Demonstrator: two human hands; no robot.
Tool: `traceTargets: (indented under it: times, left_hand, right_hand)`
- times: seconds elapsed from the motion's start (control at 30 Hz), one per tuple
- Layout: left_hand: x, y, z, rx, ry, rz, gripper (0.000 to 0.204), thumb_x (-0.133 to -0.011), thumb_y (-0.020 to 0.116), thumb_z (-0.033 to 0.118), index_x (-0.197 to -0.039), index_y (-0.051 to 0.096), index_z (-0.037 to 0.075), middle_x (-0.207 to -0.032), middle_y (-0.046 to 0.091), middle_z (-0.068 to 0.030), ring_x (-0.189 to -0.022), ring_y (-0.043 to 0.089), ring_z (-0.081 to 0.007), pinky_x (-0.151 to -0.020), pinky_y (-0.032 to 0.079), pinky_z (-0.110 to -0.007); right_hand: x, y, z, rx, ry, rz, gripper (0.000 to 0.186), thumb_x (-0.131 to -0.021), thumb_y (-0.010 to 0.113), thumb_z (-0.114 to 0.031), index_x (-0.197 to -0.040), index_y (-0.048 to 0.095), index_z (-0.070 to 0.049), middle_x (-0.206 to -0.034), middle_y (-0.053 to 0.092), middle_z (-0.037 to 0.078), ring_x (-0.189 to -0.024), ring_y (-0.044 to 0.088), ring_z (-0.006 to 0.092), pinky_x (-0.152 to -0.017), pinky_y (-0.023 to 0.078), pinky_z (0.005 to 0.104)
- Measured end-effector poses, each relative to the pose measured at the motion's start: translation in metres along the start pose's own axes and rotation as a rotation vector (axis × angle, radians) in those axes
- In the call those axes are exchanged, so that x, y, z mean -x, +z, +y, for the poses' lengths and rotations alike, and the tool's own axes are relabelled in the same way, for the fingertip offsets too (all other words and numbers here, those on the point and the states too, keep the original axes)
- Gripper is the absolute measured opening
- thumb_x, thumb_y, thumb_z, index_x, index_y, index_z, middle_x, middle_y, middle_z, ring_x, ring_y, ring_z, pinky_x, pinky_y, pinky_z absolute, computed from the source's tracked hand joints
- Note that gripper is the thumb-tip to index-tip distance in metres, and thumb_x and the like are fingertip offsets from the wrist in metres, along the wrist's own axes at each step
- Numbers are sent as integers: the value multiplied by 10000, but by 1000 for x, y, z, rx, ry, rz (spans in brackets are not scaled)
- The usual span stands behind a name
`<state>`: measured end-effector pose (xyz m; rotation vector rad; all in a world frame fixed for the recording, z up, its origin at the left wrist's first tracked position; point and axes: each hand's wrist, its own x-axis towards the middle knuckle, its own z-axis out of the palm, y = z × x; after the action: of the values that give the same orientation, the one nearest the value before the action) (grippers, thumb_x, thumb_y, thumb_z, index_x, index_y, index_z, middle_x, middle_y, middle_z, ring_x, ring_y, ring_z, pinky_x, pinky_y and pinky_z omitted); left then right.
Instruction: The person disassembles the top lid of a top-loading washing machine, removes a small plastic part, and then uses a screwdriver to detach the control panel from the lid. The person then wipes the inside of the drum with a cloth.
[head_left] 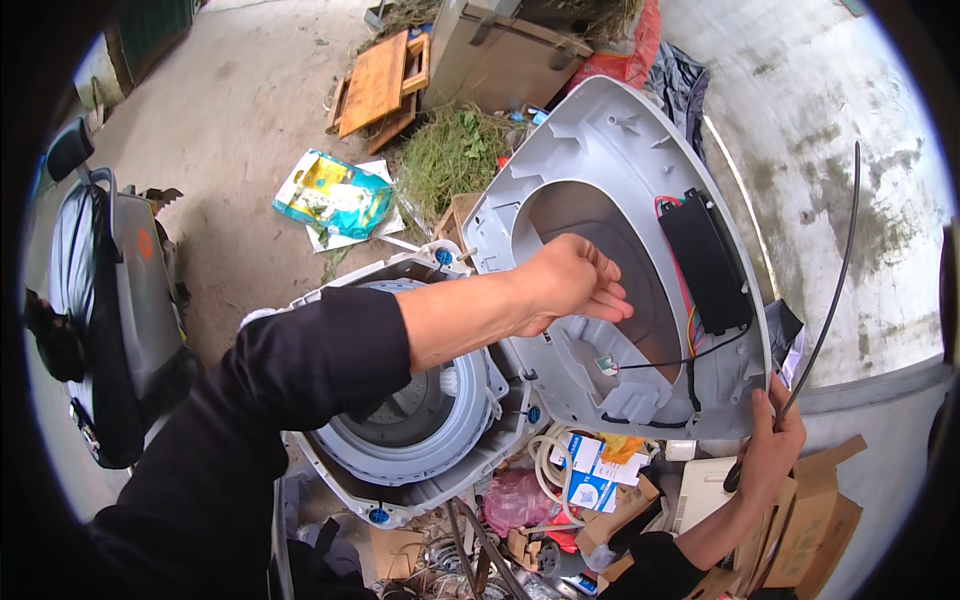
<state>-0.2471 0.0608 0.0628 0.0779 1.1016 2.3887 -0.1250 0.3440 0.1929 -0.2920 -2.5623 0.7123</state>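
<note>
Currently, the left hand [578, 285] is hovering half-curled, seemingly empty, over the grey cover [645, 215] right of the tub [462, 440]; the right hand [768, 440] is gripping a black cord [853, 215] at the cover's lower-right corner.

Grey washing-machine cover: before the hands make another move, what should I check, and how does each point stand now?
1. Tub uncovered: ok; the cover is beside it, not over it.
2. Right hand at the cover: ok; fingers at its lower right corner.
3. Left hand empty: cannot tell; curled fingers hide the palm.
4. Black cable away from the right hand: not ok; it runs right at the fingers.
5. Black box firmly fastened inside the cover: cannot tell.
6. Ground beside the tub uncluttered: not ok; cardboard and a pink bag lie nearby.
</note>
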Motion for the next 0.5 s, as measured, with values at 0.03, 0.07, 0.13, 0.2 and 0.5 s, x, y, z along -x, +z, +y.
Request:
traceTargets:
  times: [0.03,0.07,0.13,0.2,0.5]
  left_hand:
    - [2,-3,7,-31,23,-34,152,-1010,457,10,-1061,539,-108,-1000,665,-228,-887,724,-290,-768,636,-340]
    - [1,-7,12,-62,46,-68,170,-1027,488,45,-1063,537,-113,-1021,673,-248,-912,736,-311,-785,644,-344]
    - [3,-12,27,-143,93,-89,301,-1026,590,197,-993,581,-102,-861,701,-213,-750,746,-272,-630,639,-325]
    - [9,-16,43,-272,98,-140,315,-1013,616,220,-929,610,-84,-746,698,-176,-666,738,-244,-560,627,-321]
    - [-25,2,54,-266,256,196,193,-955,697,177,-921,713,-13,-727,629,-22,-557,524,-82,-496,420,-245]
  right_hand:
    - [-1,1,-1,5,-14,3,395,-956,682,-203,-1291,645,3,-1092,713,75,-487,405,26,-394,276,216]
    - [0,2,-3,-1,6,21,386,-951,683,-181,-1288,646,6,-957,661,37,-492,383,23,-415,264,220]
    - [6,7,-18,-16,44,55,371,-943,685,-136,-1282,650,12,-688,558,-38,-500,340,18,-457,240,227]
    - [2,4,-9,15,22,37,393,-953,677,-193,-1293,642,2,-936,650,47,-484,374,25,-403,256,221]
    - [8,11,-18,53,62,84,396,-951,661,-167,-1316,631,-16,-645,538,-19,-445,308,30,-423,218,244]
